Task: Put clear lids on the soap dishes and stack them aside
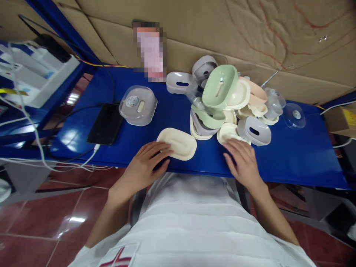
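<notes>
My left hand (151,161) rests at the left end of a cream oval tray (180,144), fingers stretched over its rim and the thumb apart. The tray lies flat near the table's front edge. To the right, my right hand (242,159) lies with spread fingers touching the front of another cream tray (229,132). Beside that tray sits a grey soap dish (257,130) with a dark slot. Behind them is a heap holding a green dish (221,87), a second green piece (210,116), a peach dish (256,92) and clear lids.
A covered grey soap box (139,105) stands at the left, next to a black phone (105,124) with a white cable. A white dish (178,82) and a clear lid (294,115) lie farther back on the blue table (300,159). Cardboard (189,26) lines the back.
</notes>
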The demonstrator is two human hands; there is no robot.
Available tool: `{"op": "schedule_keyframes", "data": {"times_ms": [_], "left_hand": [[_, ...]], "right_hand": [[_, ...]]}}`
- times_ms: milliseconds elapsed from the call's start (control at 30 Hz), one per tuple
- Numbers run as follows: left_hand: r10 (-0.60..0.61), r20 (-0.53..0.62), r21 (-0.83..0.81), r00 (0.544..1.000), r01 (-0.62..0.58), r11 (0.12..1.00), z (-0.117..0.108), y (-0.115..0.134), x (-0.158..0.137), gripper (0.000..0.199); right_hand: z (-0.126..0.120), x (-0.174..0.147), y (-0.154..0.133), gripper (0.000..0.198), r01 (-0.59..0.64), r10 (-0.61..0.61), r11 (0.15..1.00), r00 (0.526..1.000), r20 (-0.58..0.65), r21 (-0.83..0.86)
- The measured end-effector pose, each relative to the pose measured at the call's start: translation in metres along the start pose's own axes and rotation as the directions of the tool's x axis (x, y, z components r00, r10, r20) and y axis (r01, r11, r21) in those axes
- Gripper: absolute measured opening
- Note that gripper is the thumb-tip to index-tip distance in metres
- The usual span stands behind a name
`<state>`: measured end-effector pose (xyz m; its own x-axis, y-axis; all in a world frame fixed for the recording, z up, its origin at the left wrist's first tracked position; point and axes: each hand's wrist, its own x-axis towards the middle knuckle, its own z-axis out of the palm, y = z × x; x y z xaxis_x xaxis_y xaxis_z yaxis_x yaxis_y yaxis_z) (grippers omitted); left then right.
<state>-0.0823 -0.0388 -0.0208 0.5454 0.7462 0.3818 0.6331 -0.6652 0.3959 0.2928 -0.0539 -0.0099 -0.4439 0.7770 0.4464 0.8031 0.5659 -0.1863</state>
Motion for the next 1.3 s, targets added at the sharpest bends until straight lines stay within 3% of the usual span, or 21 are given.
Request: {"op": "schedule_keyframes", "data": {"times_ms": [200,267,333,433,533,633,733,900,1100,1300], "left_hand": [[0.126,0.066,-0.087,0.99,-0.12,0.989,0.008,0.021,0.002,0.025],[0.191,0.071,-0.082,0.979,-0.185,0.979,0.015,0.03,0.011,0.023],[0.241,0.059,-0.075,0.969,-0.236,0.969,0.023,0.038,0.021,0.023],[0.28,0.037,-0.07,0.959,-0.277,0.958,0.035,0.046,0.029,0.024],[0.265,-0.018,-0.028,0.964,-0.265,0.964,0.043,0.046,0.027,0.038],[0.231,-0.153,-0.017,0.961,-0.236,0.972,0.047,0.04,0.021,0.05],[0.237,-0.223,-0.023,0.946,-0.248,0.968,0.046,0.035,0.02,0.054],[0.275,-0.117,-0.081,0.954,-0.285,0.955,0.044,0.031,0.027,0.042],[0.277,-0.146,-0.069,0.95,-0.289,0.955,0.043,0.03,0.027,0.028],[0.274,-0.105,-0.08,0.956,-0.283,0.956,0.04,0.033,0.03,0.024]], "right_hand": [[-0.008,-0.044,0.048,0.06,-0.376,0.333,0.904,0.918,-0.214,-0.204],[-0.007,-0.042,0.059,0.058,-0.43,0.39,0.878,0.897,-0.208,-0.211],[-0.006,-0.037,0.065,0.044,-0.434,0.393,0.878,0.894,-0.217,-0.2],[-0.009,-0.032,0.059,0.026,-0.381,0.306,0.908,0.888,-0.344,-0.177],[-0.014,-0.034,0.032,0.029,-0.211,0.153,0.973,0.895,-0.42,-0.094],[-0.013,-0.034,-0.002,0.036,0.03,-0.012,0.998,0.952,-0.306,0.053],[-0.004,-0.023,-0.029,0.033,0.148,-0.127,0.98,0.98,-0.15,0.135],[0.01,-0.001,-0.041,0.031,0.225,-0.221,0.964,0.974,-0.043,0.145],[0.013,0.001,-0.042,0.042,0.219,-0.232,0.96,0.971,0.056,0.174],[0.014,-0.003,-0.042,0.052,0.23,-0.244,0.954,0.969,0.048,0.193]]}}
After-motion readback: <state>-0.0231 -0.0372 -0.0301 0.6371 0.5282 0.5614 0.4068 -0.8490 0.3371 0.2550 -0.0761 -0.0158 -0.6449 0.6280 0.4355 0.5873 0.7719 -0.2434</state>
